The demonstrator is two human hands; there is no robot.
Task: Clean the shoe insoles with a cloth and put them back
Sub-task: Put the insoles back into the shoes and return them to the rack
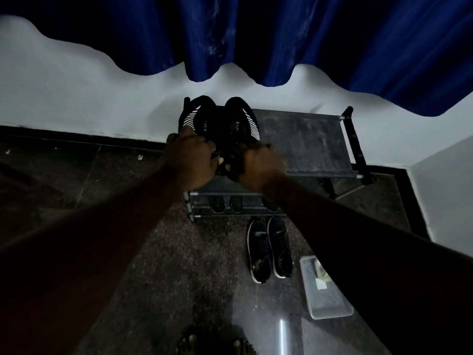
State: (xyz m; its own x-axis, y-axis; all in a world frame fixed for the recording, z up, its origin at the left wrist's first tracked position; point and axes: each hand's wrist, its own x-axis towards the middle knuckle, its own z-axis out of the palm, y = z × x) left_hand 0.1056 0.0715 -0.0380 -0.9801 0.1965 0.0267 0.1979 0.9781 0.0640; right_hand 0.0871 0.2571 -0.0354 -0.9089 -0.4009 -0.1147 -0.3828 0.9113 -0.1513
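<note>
Risk: one shoe of the pair of black knit sneakers with white side stripes (220, 119) could slip and drop onto the dark speckled stone floor (158, 252), or onto the second pair of black lace-up sneakers with pale soles (268, 249) standing below; an insole could also crease or tear when it is pulled out.
Cause: each hand grips only the heel end, so the toes hang far from the grip; the light is very dim, so the shoe openings are hard to see.
Where the shoes are: at the left end of the grey fabric top shelf of the black-framed shoe rack (307, 144), toes toward the pale wall (76, 93), the two shoes touching side by side; I cannot tell whether the soles rest on the shelf or are lifted.
Look of the shoes: soft knit uppers that would likely flex when squeezed; the insoles are inside and hidden.
Left hand (190, 160): fingers (202, 144) curled over the heel of the left shoe, grasping it.
Right hand (258, 165): clenched on the heel of the right shoe.
Cloth: none clearly seen; the clear plastic box (325, 288) on the floor holds something pale, too dim to identify.
Backdrop: the deep blue pleated curtain (281, 34) hangs above the wall.
</note>
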